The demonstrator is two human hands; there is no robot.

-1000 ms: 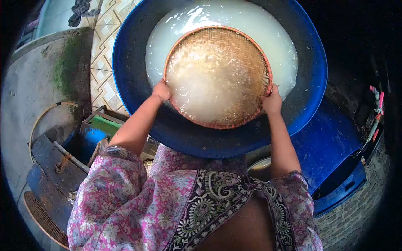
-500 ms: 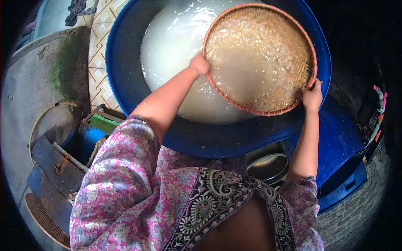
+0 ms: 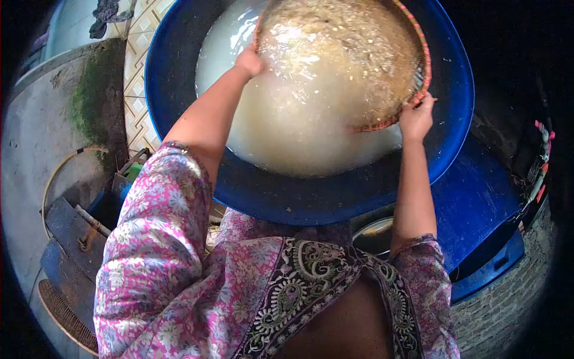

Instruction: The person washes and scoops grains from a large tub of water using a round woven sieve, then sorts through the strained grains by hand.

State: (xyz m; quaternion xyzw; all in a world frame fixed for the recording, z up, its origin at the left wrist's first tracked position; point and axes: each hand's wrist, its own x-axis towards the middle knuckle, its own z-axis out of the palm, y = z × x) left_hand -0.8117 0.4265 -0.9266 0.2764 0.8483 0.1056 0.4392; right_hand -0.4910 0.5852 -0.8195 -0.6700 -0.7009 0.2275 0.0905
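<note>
A round woven bamboo basket [image 3: 426, 54] with a reddish bound rim is dipped in cloudy water inside a large blue tub [image 3: 311, 200]. Small pale pieces, perhaps grain or beans, lie in it under the water [image 3: 281, 152]. My left hand [image 3: 249, 61] is closed on the rim at the left. On the lower right side of the rim, my right hand [image 3: 417, 116] keeps its grip with the fingers wrapped over. The near left part of the rim is under the murky water and hidden. The far edge runs out of view at the top.
A blue plastic container [image 3: 472, 197] stands right of the tub. Below the tub, a metal basin [image 3: 373, 233] shows partly. At the left are a bent hose [image 3: 51, 185], dark rusty boards [image 3: 78, 239] and another woven basket [image 3: 66, 314] beside a mossy concrete wall [image 3: 89, 107].
Both hands have moved the basket away from me and to the left, and lowered it. Its near edge has gone under the water, which now covers much of its inside.
</note>
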